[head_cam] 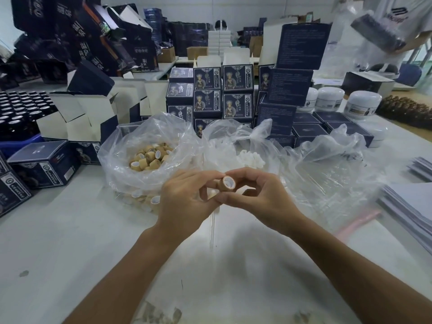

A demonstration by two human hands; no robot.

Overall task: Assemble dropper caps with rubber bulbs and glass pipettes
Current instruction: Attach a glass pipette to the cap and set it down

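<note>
Tan cap: a small tan cap (225, 183) with a white inside sits between the two hands, above the white worktop (70, 242). Its open end faces up toward the camera.
Left hand: the left hand (187, 197) has its fingers curled. Its grip pinches the tan cap from the left side.
Right hand: the right hand (259, 197) has its fingers curled too. Its grip pinches the same cap from the right, with the thumb under it.
Glass tube: a thin clear glass pipette (212, 228) hangs down below the hands. I cannot tell which hand holds it.
Bag of caps: a clear plastic bag (131, 181) lies just behind the left hand. Many more tan caps (149, 157) are piled inside it.
Bag of bulbs: a second clear bag (219, 139) sits behind the hands, with white rubber bulbs (251, 160) in it.
Third bag: another clear bag (339, 160) lies to the right, near the right hand.
Boxes: dark blue boxes (222, 92) are stacked far behind the bags.
Jars: white jars (361, 104) stand at the back right.
</note>
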